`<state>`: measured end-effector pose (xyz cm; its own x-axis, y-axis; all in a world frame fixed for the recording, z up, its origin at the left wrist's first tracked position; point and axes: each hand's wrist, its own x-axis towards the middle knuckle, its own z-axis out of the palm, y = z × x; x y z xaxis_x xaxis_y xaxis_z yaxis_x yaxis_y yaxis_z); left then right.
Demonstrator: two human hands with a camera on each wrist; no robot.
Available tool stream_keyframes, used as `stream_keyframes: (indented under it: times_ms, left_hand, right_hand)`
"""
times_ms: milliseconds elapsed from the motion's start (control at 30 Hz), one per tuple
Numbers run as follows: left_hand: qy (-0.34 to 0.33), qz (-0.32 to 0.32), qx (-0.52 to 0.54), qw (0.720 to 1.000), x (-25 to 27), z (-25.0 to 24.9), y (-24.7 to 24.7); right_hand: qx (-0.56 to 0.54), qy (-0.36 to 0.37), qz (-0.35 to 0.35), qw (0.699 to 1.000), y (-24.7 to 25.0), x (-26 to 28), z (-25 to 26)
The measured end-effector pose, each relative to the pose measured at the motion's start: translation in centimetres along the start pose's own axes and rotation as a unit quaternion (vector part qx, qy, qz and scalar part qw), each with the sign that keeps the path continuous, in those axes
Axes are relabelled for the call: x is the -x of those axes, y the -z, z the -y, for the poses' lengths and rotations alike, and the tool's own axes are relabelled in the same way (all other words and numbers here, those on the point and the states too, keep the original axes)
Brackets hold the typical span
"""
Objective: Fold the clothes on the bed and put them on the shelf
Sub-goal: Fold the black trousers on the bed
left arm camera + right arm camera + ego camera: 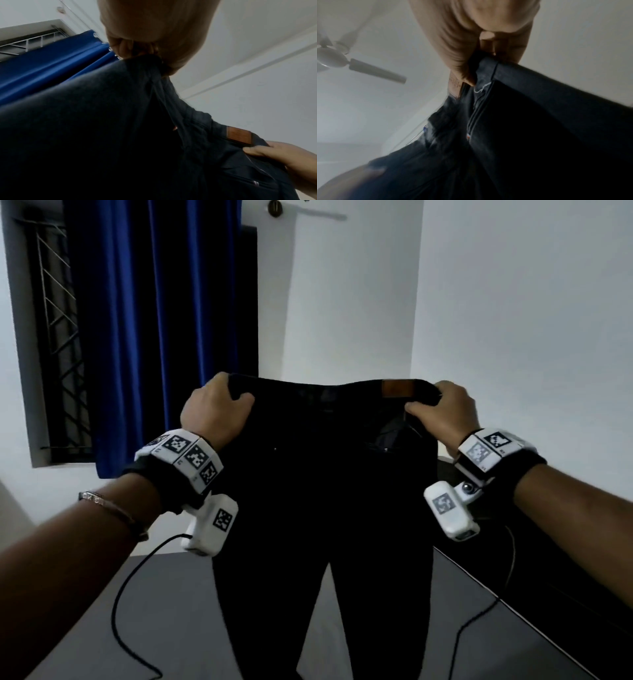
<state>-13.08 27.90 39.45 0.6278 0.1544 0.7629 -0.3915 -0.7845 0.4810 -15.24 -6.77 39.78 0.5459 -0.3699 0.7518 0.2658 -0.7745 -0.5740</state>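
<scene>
A: Jeans, black, held up by the waistband in mid-air over the bed, legs hanging straight down toward 6 o'clock.

B: Who has them?

A: Both hands. The left hand clenches the waistband corner at 9 o'clock of the jeans, fingers curled over the top edge. The right hand grasps the opposite corner at 3 o'clock, thumb pressed on the near side.

B: Any mark on the waistband?

A: A brown leather patch, just beside the right hand, at about 1 o'clock on the jeans.

B: And around them?

A: A blue curtain hangs at 10 o'clock, with a barred window further left. A white wall fills 12 to 2 o'clock. Both wrists carry white marker bands with cables trailing down. From the right wrist view a ceiling fan shows overhead.
</scene>
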Motion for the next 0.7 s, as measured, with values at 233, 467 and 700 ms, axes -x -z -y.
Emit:
stream_keyframes:
  times_ms: [233,467,700]
  left_hand:
    - [-0.137,0.213,0.055,0.966,3.9,-4.3,-1.9]
    - [-0.091,0.301,0.099,0.944,5.5,-4.8,-3.0]
    - [-0.047,0.170,0.033,0.984,2.2,0.4,-0.9]
  right_hand:
    - [-0.126,0.040,0.117,0.984,-4.7,5.1,4.4]
    - [-0.202,0.014,0.176,0.963,-5.9,6.6,6.5]
    - [-0.043,0.062,0.111,0.991,-2.7,3.8,3.3]
